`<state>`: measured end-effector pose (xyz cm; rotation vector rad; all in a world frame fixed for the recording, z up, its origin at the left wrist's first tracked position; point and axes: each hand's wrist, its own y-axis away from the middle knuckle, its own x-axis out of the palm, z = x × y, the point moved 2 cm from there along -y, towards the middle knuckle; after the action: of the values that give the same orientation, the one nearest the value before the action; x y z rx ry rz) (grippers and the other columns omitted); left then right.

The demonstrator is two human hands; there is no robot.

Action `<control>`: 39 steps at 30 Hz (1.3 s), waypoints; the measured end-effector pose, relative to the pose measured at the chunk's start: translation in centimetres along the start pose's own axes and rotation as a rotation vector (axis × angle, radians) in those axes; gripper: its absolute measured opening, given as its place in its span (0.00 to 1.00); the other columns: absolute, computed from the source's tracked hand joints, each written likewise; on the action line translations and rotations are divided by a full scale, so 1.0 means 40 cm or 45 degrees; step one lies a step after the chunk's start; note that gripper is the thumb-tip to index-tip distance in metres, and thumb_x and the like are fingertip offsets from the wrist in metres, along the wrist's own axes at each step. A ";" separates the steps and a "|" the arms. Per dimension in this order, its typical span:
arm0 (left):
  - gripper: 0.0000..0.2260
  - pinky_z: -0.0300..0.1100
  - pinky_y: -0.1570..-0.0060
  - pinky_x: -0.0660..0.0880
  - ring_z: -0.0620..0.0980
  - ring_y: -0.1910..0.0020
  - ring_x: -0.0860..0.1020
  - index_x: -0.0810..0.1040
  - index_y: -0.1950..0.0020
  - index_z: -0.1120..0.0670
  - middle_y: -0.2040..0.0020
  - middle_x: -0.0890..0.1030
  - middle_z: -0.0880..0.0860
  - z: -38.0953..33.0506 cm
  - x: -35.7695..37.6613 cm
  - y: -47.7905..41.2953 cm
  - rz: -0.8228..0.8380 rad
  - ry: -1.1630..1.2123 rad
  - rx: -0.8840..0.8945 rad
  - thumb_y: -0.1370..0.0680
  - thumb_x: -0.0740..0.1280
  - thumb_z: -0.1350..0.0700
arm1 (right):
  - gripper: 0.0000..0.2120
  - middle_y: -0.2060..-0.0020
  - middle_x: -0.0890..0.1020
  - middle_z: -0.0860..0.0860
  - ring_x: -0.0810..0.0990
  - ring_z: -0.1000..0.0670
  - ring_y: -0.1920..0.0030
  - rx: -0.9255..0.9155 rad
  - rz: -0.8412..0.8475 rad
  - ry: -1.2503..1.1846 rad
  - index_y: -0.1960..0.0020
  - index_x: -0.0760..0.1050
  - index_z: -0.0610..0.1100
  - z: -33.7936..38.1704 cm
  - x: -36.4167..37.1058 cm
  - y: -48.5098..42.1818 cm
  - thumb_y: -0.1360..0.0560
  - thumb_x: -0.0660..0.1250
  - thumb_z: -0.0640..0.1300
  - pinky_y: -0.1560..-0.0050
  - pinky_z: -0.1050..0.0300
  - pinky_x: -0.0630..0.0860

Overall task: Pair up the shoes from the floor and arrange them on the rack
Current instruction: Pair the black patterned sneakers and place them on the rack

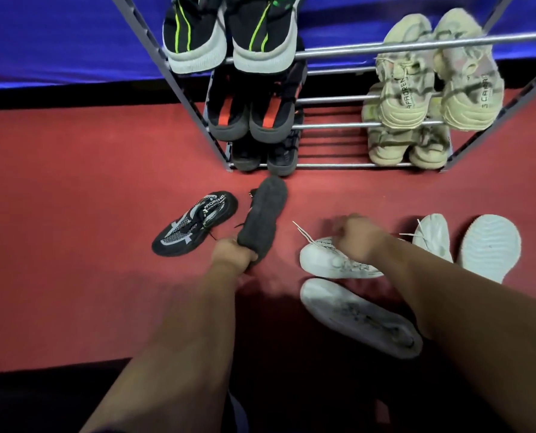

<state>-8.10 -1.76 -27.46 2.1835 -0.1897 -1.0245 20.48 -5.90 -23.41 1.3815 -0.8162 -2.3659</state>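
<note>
Head view: your left hand (234, 253) grips a black shoe (262, 218), sole up, just before the rack (338, 165). Your right hand (355, 234), blurred, is over a white shoe (326, 260) farther from the rack; its grasp can't be told.

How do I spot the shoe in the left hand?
Before the left leg of the metal rack, against the red floor, the left hand grips a dark shoe. Unlike the patterned black shoe beside it, its grey sole faces up.
</note>
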 end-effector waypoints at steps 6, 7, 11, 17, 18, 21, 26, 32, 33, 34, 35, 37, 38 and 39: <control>0.19 0.48 0.51 0.72 0.56 0.49 0.71 0.87 0.43 0.41 0.54 0.69 0.44 -0.036 -0.001 0.024 -0.513 -0.621 0.757 0.28 0.71 0.60 | 0.45 0.23 0.65 0.38 0.71 0.38 0.26 0.068 -0.138 -0.279 0.16 0.56 0.43 0.023 -0.035 -0.021 0.25 0.76 0.50 0.28 0.52 0.67; 0.20 0.49 0.50 0.73 0.55 0.49 0.70 0.88 0.44 0.42 0.53 0.69 0.45 -0.036 0.003 0.022 -0.531 -0.563 0.850 0.29 0.71 0.63 | 0.49 0.22 0.62 0.39 0.70 0.39 0.26 0.062 -0.136 -0.286 0.14 0.51 0.46 0.026 -0.041 -0.020 0.25 0.77 0.51 0.28 0.53 0.66; 0.21 0.51 0.45 0.76 0.56 0.46 0.71 0.89 0.46 0.47 0.49 0.76 0.49 -0.049 0.011 0.016 -0.607 -0.359 1.049 0.30 0.71 0.70 | 0.52 0.22 0.63 0.42 0.68 0.39 0.24 0.019 -0.051 -0.227 0.15 0.51 0.58 0.035 -0.043 -0.018 0.29 0.79 0.58 0.26 0.51 0.65; 0.32 0.53 0.25 0.67 0.58 0.25 0.68 0.78 0.27 0.48 0.22 0.70 0.53 -0.085 -0.004 0.004 -0.528 -0.425 1.002 0.30 0.70 0.68 | 0.35 0.48 0.83 0.53 0.82 0.49 0.50 0.007 -0.011 -0.273 0.39 0.74 0.51 0.042 -0.037 -0.029 0.38 0.79 0.66 0.50 0.53 0.76; 0.36 0.54 0.22 0.64 0.59 0.22 0.65 0.71 0.21 0.49 0.19 0.65 0.54 -0.083 -0.006 -0.008 -0.507 -0.485 0.895 0.28 0.72 0.64 | 0.33 0.50 0.83 0.52 0.81 0.48 0.51 0.006 -0.035 -0.247 0.40 0.74 0.50 0.046 -0.038 -0.030 0.37 0.80 0.64 0.53 0.54 0.74; 0.47 0.55 0.19 0.56 0.62 0.18 0.56 0.51 0.15 0.58 0.16 0.53 0.62 -0.069 -0.020 -0.054 -0.417 -0.498 0.396 0.26 0.75 0.51 | 0.33 0.42 0.79 0.46 0.77 0.41 0.42 0.012 -0.242 -0.090 0.35 0.75 0.45 0.049 -0.032 -0.033 0.33 0.77 0.62 0.42 0.50 0.74; 0.44 0.59 0.23 0.62 0.65 0.19 0.58 0.48 0.15 0.59 0.14 0.49 0.58 -0.051 -0.113 -0.116 -0.396 -0.546 0.058 0.23 0.71 0.55 | 0.39 0.40 0.73 0.43 0.72 0.38 0.39 0.189 -0.342 0.101 0.32 0.74 0.40 0.007 -0.001 -0.030 0.30 0.73 0.68 0.35 0.43 0.72; 0.53 0.54 0.25 0.68 0.62 0.22 0.66 0.41 0.13 0.49 0.16 0.55 0.55 -0.082 -0.173 -0.168 -0.122 -0.440 0.059 0.27 0.76 0.52 | 0.47 0.37 0.73 0.42 0.72 0.38 0.36 0.242 -0.282 0.089 0.26 0.71 0.45 -0.013 0.041 -0.030 0.33 0.72 0.74 0.32 0.43 0.72; 0.54 0.54 0.27 0.70 0.62 0.23 0.68 0.42 0.13 0.47 0.16 0.55 0.55 -0.091 -0.179 -0.165 -0.097 -0.417 0.045 0.27 0.77 0.51 | 0.47 0.37 0.73 0.42 0.72 0.38 0.36 0.251 -0.271 0.078 0.26 0.70 0.44 -0.013 0.045 -0.032 0.33 0.72 0.74 0.31 0.44 0.72; 0.54 0.53 0.27 0.71 0.62 0.24 0.69 0.44 0.13 0.47 0.17 0.56 0.55 -0.100 -0.182 -0.162 -0.084 -0.396 0.040 0.28 0.78 0.50 | 0.48 0.36 0.73 0.42 0.72 0.38 0.35 0.258 -0.257 0.067 0.25 0.70 0.44 -0.013 0.048 -0.034 0.33 0.72 0.74 0.31 0.44 0.72; 0.52 0.52 0.27 0.71 0.61 0.24 0.70 0.48 0.13 0.46 0.18 0.58 0.55 -0.108 -0.183 -0.159 -0.075 -0.389 0.055 0.28 0.79 0.48 | 0.48 0.36 0.73 0.42 0.72 0.38 0.35 0.266 -0.246 0.058 0.25 0.70 0.44 -0.013 0.049 -0.036 0.34 0.72 0.74 0.30 0.44 0.71; 0.43 0.49 0.27 0.70 0.59 0.25 0.72 0.61 0.16 0.46 0.21 0.67 0.54 -0.125 -0.171 -0.145 -0.007 -0.389 0.127 0.27 0.77 0.40 | 0.49 0.36 0.73 0.42 0.72 0.38 0.35 0.267 -0.244 0.047 0.26 0.70 0.43 -0.011 0.045 -0.041 0.34 0.73 0.74 0.30 0.44 0.72; 0.38 0.48 0.27 0.69 0.57 0.26 0.73 0.68 0.20 0.46 0.23 0.72 0.53 -0.132 -0.155 -0.133 0.066 -0.405 0.147 0.26 0.74 0.34 | 0.49 0.36 0.73 0.42 0.72 0.38 0.34 0.267 -0.245 0.049 0.26 0.70 0.42 -0.010 0.043 -0.043 0.35 0.73 0.74 0.31 0.44 0.72; 0.35 0.47 0.27 0.68 0.56 0.26 0.74 0.73 0.22 0.45 0.24 0.75 0.51 -0.140 -0.135 -0.117 0.142 -0.464 0.160 0.25 0.70 0.30 | 0.50 0.36 0.73 0.42 0.72 0.38 0.34 0.266 -0.246 0.059 0.27 0.70 0.41 -0.008 0.040 -0.044 0.35 0.73 0.74 0.31 0.44 0.72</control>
<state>-8.43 6.89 -24.75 2.0513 -0.5493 -1.3700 20.03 -5.39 -25.70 1.6600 -0.9808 -2.4364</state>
